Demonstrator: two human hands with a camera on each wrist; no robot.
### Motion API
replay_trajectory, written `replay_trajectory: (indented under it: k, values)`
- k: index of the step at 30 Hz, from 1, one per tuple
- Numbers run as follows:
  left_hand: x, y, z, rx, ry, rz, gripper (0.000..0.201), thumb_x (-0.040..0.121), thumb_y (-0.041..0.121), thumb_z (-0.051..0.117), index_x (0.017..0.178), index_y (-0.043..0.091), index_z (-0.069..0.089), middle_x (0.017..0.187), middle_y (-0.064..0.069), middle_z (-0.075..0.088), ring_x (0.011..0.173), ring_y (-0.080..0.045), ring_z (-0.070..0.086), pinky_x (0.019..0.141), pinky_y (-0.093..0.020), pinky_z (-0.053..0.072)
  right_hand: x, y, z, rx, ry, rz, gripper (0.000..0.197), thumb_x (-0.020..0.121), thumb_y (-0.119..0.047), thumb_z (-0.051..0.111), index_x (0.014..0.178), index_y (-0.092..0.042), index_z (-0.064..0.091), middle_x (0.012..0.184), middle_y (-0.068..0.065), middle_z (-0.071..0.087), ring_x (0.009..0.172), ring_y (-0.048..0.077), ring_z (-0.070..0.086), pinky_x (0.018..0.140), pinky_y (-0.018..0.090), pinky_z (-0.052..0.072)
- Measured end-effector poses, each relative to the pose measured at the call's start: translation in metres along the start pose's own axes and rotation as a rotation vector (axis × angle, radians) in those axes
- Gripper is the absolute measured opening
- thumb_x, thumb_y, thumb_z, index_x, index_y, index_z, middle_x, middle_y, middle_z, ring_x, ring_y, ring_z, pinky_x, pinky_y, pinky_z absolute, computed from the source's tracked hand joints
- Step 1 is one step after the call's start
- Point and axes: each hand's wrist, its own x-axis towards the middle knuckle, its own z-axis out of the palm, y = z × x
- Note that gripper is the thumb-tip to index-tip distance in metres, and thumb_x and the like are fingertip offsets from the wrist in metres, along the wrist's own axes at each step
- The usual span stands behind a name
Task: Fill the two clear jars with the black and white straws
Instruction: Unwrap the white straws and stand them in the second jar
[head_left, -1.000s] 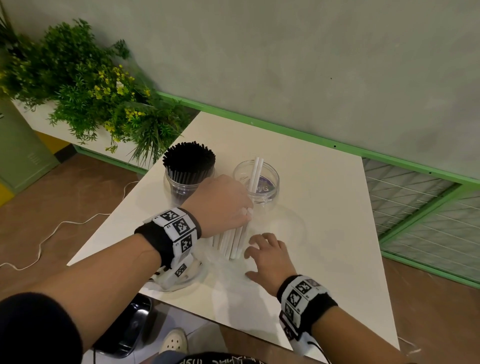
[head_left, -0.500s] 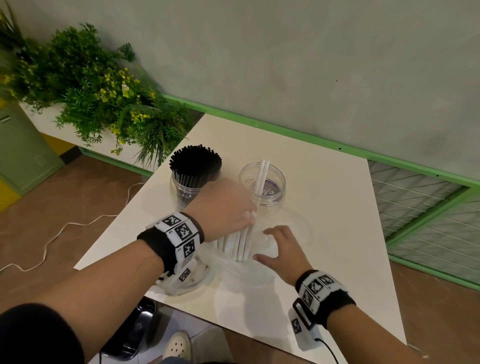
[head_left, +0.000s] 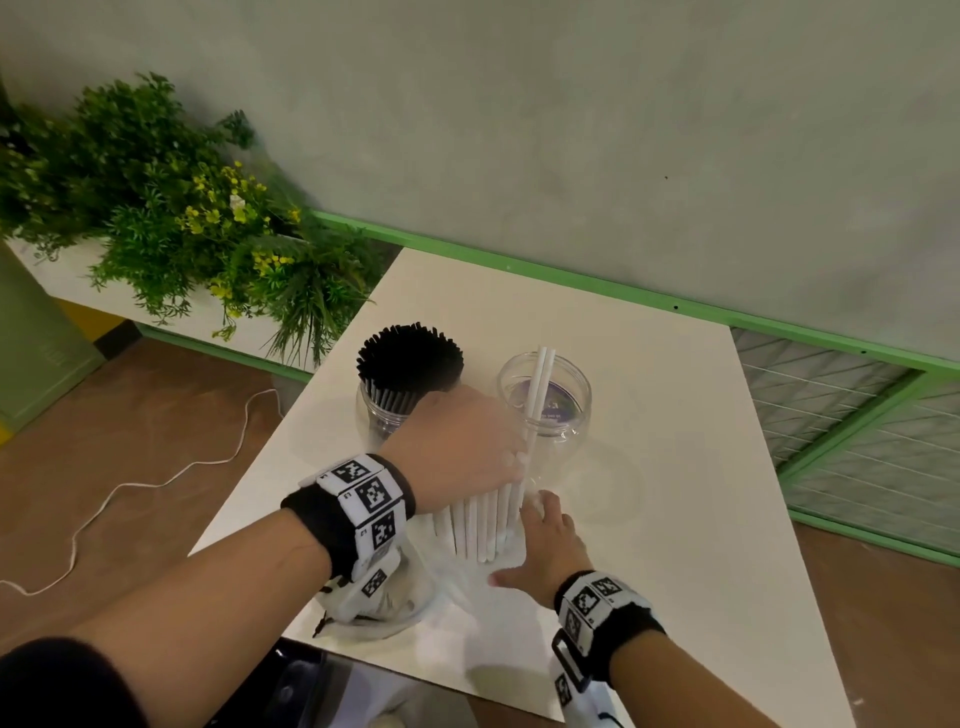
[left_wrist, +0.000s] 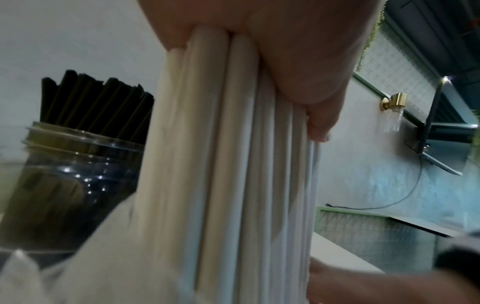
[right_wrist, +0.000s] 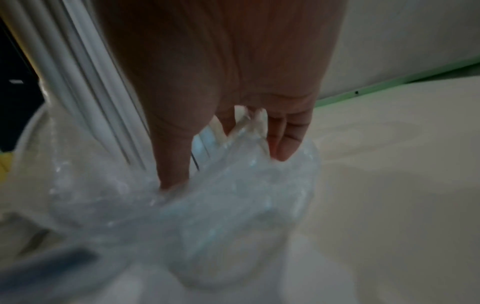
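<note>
Left hand (head_left: 457, 441) grips white straws (head_left: 478, 525) just before emptier jar (head_left: 579, 410); right-wrist view alone shows right hand (right_wrist: 233, 61), fingers straight, pressing bag (right_wrist: 233, 205).

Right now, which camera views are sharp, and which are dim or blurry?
Head view: bright and sharp, though the white straws barely stand out from the white table. Left wrist view: dim, the jar of black straws soft. Right wrist view: darkest, with the plastic bag smeared and the right hand underexposed.

White straws (head_left: 478, 521) tilted more upright; right hand (head_left: 551, 546) apparently reached wrapper (right_wrist: 233, 205).
</note>
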Motion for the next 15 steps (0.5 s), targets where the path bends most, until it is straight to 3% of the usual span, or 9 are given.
replay_trajectory:
  k: [4,8,10,12,15]
  values:
    - [0.002,-0.002,-0.003,0.051,-0.057,0.012,0.048,0.085,0.067,0.030,0.115,0.044,0.059,0.116,0.019,0.054,0.114,-0.013,0.042,0.090,-0.034,0.030,-0.016,0.005,-0.029,-0.019,0.104,0.000,0.082,0.070,-0.062,0.069,0.140,-0.035,0.036,0.146,-0.005,0.022,0.133,0.023,0.026,0.109,0.040,0.029]
    - [0.009,0.001,-0.005,0.036,-0.093,0.022,0.057,0.081,0.072,0.025,0.124,0.046,0.052,0.121,0.019,0.052,0.117,-0.012,0.042,0.094,-0.035,0.034,-0.025,-0.002,-0.054,0.393,0.187,-0.164,0.081,0.071,-0.049,0.078,0.139,-0.026,0.039,0.134,-0.009,0.042,0.123,0.011,0.041,0.102,0.025,0.035]
    - [0.012,0.005,-0.006,0.032,-0.109,0.041,0.057,0.082,0.071,0.032,0.132,0.045,0.044,0.126,0.017,0.051,0.120,-0.013,0.041,0.096,-0.036,0.034,-0.022,-0.012,-0.059,0.565,0.179,-0.199,0.082,0.071,-0.042,0.081,0.140,-0.025,0.039,0.132,-0.012,0.049,0.117,0.005,0.049,0.097,0.022,0.039]
    - [0.013,0.007,-0.006,0.047,-0.099,0.039,0.062,0.081,0.070,0.043,0.136,0.043,0.038,0.130,0.015,0.048,0.121,-0.014,0.040,0.099,-0.038,0.033,-0.016,-0.019,-0.059,0.676,0.207,-0.213,0.065,0.074,-0.033,0.081,0.131,-0.025,0.050,0.120,-0.012,0.061,0.106,0.003,0.058,0.092,0.022,0.045]
    - [0.006,0.002,-0.010,0.120,-0.030,-0.014,0.072,0.071,0.075,0.044,0.135,0.041,0.040,0.135,0.013,0.044,0.121,-0.016,0.040,0.098,-0.040,0.034,-0.014,-0.022,-0.057,0.772,0.275,-0.191,0.037,0.078,-0.020,0.077,0.111,-0.022,0.062,0.101,-0.008,0.069,0.089,0.002,0.063,0.076,0.016,0.047]
